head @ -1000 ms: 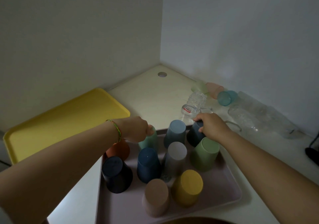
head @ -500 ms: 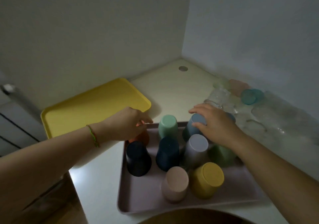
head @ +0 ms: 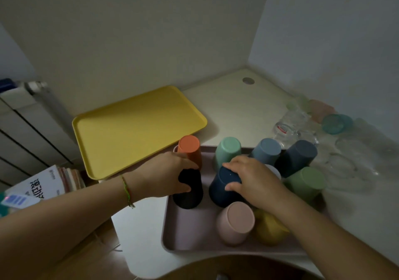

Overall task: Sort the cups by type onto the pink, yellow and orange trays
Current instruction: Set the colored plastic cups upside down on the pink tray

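Note:
Several upturned plastic cups stand on the pink tray (head: 190,234). My left hand (head: 166,176) grips the black cup (head: 189,195) at the tray's left side, just in front of the orange cup (head: 191,150). My right hand (head: 254,178) grips the dark blue cup (head: 222,190) in the tray's middle. Around them stand a mint cup (head: 227,151), a light blue cup (head: 266,151), a navy cup (head: 298,157), a green cup (head: 306,184), a pink cup (head: 235,222) and a yellow cup (head: 268,229), partly hidden by my right forearm. The yellow tray (head: 133,126) lies bare at the back left.
Clear glass cups (head: 289,128) and translucent coloured cups (head: 334,123) lie along the right wall. Books (head: 47,182) sit low on the left beside a radiator. The white table has a round hole (head: 248,81) near the corner.
My view shifted left. My left hand came back from the orange cup onto the black cup. My right hand left the light blue cup and took the dark blue cup.

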